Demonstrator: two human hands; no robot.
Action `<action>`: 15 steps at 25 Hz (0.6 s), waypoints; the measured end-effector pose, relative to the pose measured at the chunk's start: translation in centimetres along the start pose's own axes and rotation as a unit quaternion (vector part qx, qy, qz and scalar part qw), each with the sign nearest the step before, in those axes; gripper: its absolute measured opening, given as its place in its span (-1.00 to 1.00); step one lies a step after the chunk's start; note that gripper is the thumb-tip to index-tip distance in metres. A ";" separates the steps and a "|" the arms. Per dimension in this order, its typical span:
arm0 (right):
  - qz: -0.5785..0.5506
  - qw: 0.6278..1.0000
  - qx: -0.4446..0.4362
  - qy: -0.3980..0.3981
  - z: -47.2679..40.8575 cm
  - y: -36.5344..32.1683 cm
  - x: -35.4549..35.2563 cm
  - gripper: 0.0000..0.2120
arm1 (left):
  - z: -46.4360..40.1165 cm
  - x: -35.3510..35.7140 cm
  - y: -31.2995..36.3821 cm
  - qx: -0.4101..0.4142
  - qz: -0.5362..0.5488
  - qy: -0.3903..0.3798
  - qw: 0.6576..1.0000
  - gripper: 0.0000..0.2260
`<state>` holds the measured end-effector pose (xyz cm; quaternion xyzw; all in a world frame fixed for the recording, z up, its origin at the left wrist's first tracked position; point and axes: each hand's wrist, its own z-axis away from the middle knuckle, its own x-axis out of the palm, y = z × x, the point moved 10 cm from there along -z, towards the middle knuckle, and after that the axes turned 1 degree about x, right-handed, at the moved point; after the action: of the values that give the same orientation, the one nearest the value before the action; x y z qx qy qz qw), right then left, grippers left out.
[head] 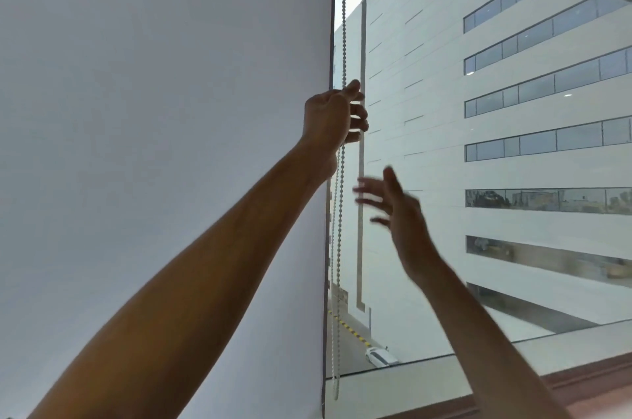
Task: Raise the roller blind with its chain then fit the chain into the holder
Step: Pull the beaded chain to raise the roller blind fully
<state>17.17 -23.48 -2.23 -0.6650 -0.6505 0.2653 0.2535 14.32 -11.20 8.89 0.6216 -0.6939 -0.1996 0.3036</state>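
— Where are we, then? — Upper floor of an office-type building, by the look of it; a tall pane of window glass (444, 282) with a plain white roller blind (164, 110) beside it. — And outside? — A big pale block (427, 59) with long bands of windows; a white car (380, 356) far below on a road with striped kerbs; we're high up.

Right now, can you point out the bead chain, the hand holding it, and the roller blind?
bead chain (344, 8), head view, on the strand above the hand.
left hand (330, 114), head view, back of the hand gripping the chain.
roller blind (164, 76), head view, on the plain fabric.
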 end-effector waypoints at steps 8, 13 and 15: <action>-0.136 0.988 -0.038 -0.056 -11.7 -13.6 2.4 -0.67 | -0.1 0.0 1.5 0.094 -0.063 0.072 0.991 -0.63; -0.230 0.967 0.024 -0.109 -13.6 -14.7 5.2 -0.59 | -0.5 -0.8 1.0 0.139 -0.073 0.088 0.984 -0.63; -0.245 0.962 0.038 -0.118 -13.7 -14.5 6.3 -0.60 | -0.6 -1.0 0.9 0.162 -0.086 0.093 0.979 -0.63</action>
<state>16.06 -16.67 17.52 -0.4390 -0.8083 0.2961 0.2575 14.08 -9.99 9.80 0.7356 -0.6300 -0.0510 0.2437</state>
